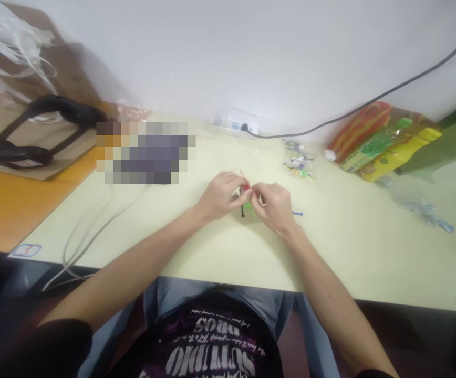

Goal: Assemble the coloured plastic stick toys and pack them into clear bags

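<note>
Over the middle of the pale table, my left hand and my right hand meet fingertip to fingertip. Both pinch a small red plastic piece, whose thin end sticks up between the fingers. Just below the fingertips lie a bright green piece and a thin black piece, partly hidden by the hands. A small blue piece rests on the table right of my right wrist. What exactly these small parts are is too small to tell.
Small clear bags of coloured parts lie behind my right hand. Bottles and a crumpled plastic bag are at the right. A black cable runs to a power strip. A black frame-like object and pale cables are leftward.
</note>
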Tool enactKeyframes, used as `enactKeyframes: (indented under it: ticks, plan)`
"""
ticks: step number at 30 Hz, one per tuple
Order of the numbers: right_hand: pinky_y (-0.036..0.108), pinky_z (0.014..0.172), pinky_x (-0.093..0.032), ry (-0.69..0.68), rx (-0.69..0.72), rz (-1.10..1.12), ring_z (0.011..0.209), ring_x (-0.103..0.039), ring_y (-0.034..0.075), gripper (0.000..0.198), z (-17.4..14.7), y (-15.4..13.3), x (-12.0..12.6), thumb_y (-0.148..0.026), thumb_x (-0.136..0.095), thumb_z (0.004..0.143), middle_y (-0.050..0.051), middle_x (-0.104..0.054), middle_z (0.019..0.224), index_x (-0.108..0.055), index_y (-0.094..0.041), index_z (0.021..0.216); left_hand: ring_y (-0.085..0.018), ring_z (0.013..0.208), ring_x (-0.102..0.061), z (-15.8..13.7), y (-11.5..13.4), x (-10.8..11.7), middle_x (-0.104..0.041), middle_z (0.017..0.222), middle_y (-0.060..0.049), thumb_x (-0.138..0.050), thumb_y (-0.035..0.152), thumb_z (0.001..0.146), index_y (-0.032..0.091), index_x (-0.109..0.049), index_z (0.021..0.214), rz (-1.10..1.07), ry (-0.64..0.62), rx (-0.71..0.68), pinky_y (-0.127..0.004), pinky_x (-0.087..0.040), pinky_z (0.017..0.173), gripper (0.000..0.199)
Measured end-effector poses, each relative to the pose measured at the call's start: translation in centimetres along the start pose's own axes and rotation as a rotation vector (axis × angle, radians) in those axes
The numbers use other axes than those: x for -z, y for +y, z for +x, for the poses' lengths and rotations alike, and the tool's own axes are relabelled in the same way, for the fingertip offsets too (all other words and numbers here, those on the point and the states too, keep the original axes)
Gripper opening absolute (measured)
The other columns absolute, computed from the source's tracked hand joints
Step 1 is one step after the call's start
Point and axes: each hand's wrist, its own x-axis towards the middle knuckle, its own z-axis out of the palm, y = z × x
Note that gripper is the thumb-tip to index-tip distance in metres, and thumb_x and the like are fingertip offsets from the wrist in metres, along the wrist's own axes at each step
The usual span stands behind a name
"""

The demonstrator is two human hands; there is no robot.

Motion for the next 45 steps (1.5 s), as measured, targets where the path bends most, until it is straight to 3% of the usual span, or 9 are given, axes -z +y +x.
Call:
enactKeyframes:
  ticks: [3, 9, 12, 15, 21, 29, 34, 38, 45]
  plan:
    - [0.033, 0.071, -0.038, 0.027, -0.038, -0.016, 0.064, -0.056, 0.02, 0.022, 0.2, 0.5, 0.5, -0.029, -0.049, 0.099, 0.003, -0.063, 0.068, -0.059, -0.024, 0.081, -0.02, 0.084, -0.066, 0.0, -0.3, -0.1, -0.071, 0.083, -0.003, -0.058, 0.029, 0.099, 0.019, -0.063, 0.089, 0.036, -0.014, -0.04, -0.036, -0.049, 0.087, 0.014]
    - [0.031, 0.063, -0.04, 0.462, -0.348, 0.004, 0.058, -0.051, 0.018, 0.023, 0.1, 4.8, 4.6, -0.033, -0.051, 0.095, -0.001, -0.055, 0.06, -0.056, -0.025, 0.074, -0.016, 0.073, -0.062, 0.1, -0.2, 0.3, -0.067, 0.076, 0.0, -0.057, 0.027, 0.101, 0.02, -0.063, 0.089, 0.025, -0.037, -0.072, -0.035, -0.048, 0.086, 0.015]
    - [0.031, 0.063, -0.039, 0.27, -0.359, 0.041, 0.057, -0.051, 0.017, 0.022, -0.8, 6.2, 5.4, -0.031, -0.055, 0.091, -0.001, -0.056, 0.06, -0.055, -0.024, 0.07, -0.019, 0.09, -0.066, 0.9, 0.2, 0.5, -0.074, 0.092, -0.005, -0.059, 0.034, 0.104, 0.02, -0.068, 0.106, 0.01, -0.044, -0.052, -0.036, -0.047, 0.09, 0.017]
    - [0.033, 0.069, -0.039, -0.042, -0.292, 0.003, 0.07, -0.056, 0.021, 0.019, -1.5, 6.0, 4.3, -0.023, -0.055, 0.087, 0.002, -0.062, 0.067, -0.055, -0.023, 0.068, -0.022, 0.101, -0.068, 2.1, 0.1, 0.2, -0.076, 0.102, -0.006, -0.062, 0.036, 0.104, 0.021, -0.068, 0.12, 0.052, -0.191, -0.099, -0.038, -0.045, 0.097, 0.023]
    - [0.039, 0.08, -0.037, -0.348, -0.243, -0.198, 0.092, -0.053, 0.028, 0.023, -1.6, 3.7, 2.2, -0.024, -0.056, 0.091, 0.01, -0.064, 0.086, -0.055, -0.021, 0.068, -0.024, 0.098, -0.067, 3.2, 0.2, -2.0, -0.074, 0.091, -0.006, -0.07, 0.035, 0.097, 0.02, -0.071, 0.103, 0.254, -0.415, -0.133, -0.046, -0.039, 0.111, 0.016]
    - [0.043, 0.089, -0.037, -0.407, -0.32, -0.076, 0.1, -0.053, 0.029, 0.029, -2.1, 2.9, 3.0, -0.032, -0.055, 0.098, 0.009, -0.061, 0.093, -0.06, -0.021, 0.071, -0.027, 0.106, -0.064, 1.3, 0.4, -2.7, -0.075, 0.103, -0.008, -0.072, 0.043, 0.096, 0.019, -0.074, 0.096, 0.289, -0.371, -0.152, -0.056, -0.032, 0.119, 0.024]
    - [0.048, 0.098, -0.04, -0.265, -0.362, 0.039, 0.11, -0.057, 0.03, 0.028, -3.6, 5.0, 6.6, -0.052, -0.05, 0.104, 0.008, -0.067, 0.111, -0.065, -0.028, 0.105, -0.028, 0.108, -0.064, 1.0, 0.5, -1.7, -0.073, 0.108, -0.01, -0.067, 0.053, 0.097, 0.018, -0.073, 0.109, 0.269, -0.319, -0.132, -0.055, -0.035, 0.117, 0.037]
    - [0.052, 0.103, -0.044, -0.45, -0.269, 0.069, 0.124, -0.056, 0.034, 0.042, -6.0, 6.6, 8.0, -0.045, -0.063, 0.098, 0.01, -0.063, 0.134, -0.059, -0.035, 0.138, -0.025, 0.108, -0.064, 0.8, 0.5, -1.3, -0.072, 0.113, -0.009, -0.06, 0.044, 0.104, 0.019, -0.07, 0.12, 0.195, -0.219, -0.119, -0.052, -0.039, 0.116, 0.031]
    - [0.051, 0.091, -0.054, -0.347, -0.355, 0.113, 0.104, -0.067, 0.032, 0.019, -7.2, 6.8, 6.6, -0.033, -0.061, 0.096, 0.009, -0.071, 0.109, -0.069, -0.029, 0.113, -0.023, 0.107, -0.065, 0.6, 1.1, -1.7, -0.073, 0.11, -0.007, -0.056, 0.034, 0.106, 0.022, -0.066, 0.124, 0.108, -0.112, -0.183, -0.047, -0.044, 0.113, 0.023]
